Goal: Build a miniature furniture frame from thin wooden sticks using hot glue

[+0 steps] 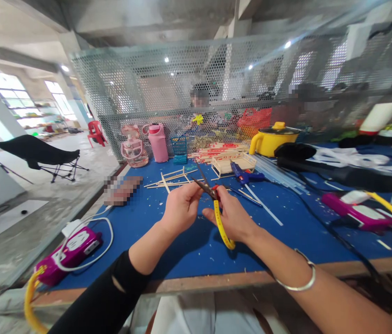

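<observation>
My right hand point(232, 213) is wrapped round a pair of scissors point(221, 227), whose yellow handle loop has dark marks like a measuring tape. The dark blades are apart and point up and left. Close beside them, my left hand point(182, 207) is closed with fingertips pinched; whatever it holds is hidden or too small to make out. Just beyond my hands lies an open frame of thin wooden sticks point(175, 175). A small slatted wooden rack point(233, 164) stands farther back, and a blue glue gun point(246, 175) with a clear glue stick lies before it.
A purple power strip point(67, 255) with a white cable lies left, another point(357, 211) right. Bottles point(158, 143), a teal basket point(179, 149), bundled sticks point(220, 151) and a yellow pot point(275, 141) line the perforated screen point(140, 88). Clear glue sticks point(279, 174) lie right. People sit beyond.
</observation>
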Motion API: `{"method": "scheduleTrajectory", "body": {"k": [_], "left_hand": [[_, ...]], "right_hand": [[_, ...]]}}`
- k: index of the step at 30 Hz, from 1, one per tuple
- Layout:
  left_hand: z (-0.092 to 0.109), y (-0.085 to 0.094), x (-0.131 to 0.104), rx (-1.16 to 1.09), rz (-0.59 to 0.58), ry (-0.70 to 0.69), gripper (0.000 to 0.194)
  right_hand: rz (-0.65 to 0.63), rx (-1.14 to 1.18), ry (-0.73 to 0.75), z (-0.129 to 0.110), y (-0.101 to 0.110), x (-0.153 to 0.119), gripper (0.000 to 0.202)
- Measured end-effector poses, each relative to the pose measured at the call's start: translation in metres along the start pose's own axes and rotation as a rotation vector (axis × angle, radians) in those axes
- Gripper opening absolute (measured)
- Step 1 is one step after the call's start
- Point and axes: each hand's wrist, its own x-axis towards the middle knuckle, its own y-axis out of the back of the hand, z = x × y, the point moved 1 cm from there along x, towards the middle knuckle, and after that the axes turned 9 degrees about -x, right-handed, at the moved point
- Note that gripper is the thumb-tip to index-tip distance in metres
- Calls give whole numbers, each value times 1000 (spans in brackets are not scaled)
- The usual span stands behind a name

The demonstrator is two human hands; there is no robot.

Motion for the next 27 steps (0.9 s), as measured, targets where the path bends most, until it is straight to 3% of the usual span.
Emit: {"method": "scheduleTrajectory", "body": {"k": [11,20,23,27], "left_hand": [[-3,-2,-1,91,19,61,22],[-12,-15,1,-239,51,209,25],[-16,-16,2,-331,53,247,27],[-14,-9,4,-280,70,215,25]], "right_hand": [[28,96,-81,12,-17,0,15],[81,138,-138,15,-19,12,5],[60,152,-125,17,-16,13,11],[31,126,-84,16,-10,11,25]]}}
